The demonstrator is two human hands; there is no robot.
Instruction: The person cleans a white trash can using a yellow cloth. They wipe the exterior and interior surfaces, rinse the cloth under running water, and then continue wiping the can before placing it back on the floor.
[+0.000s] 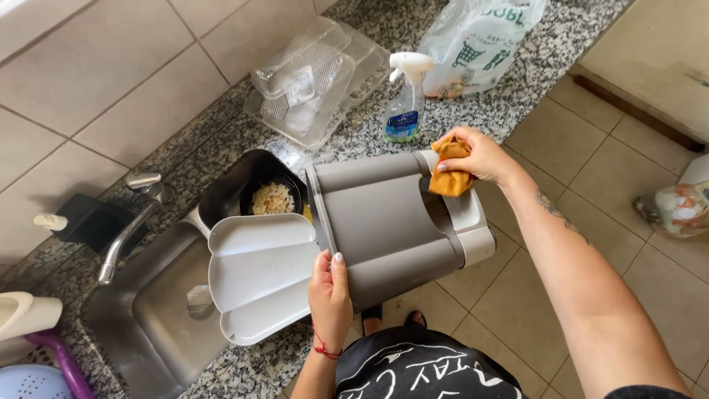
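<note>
Left hand (330, 295) fingers gripping near edge of one grey bin (391, 222), tilted over desk (473, 111) edge beside sink (159, 318); right hand (473, 157) fingers pinching one orange cloth (450, 168) against bin's far end, overhanging open floor (591, 185).

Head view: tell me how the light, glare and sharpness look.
Head view: soft, even daylight with faint shadows; bright glare on the clear plastic container and a sheen on the tap; the grey bin, orange cloth and both hands are sharp; wide-lens bending tilts the wall tiles and counter near the edges.
</note>
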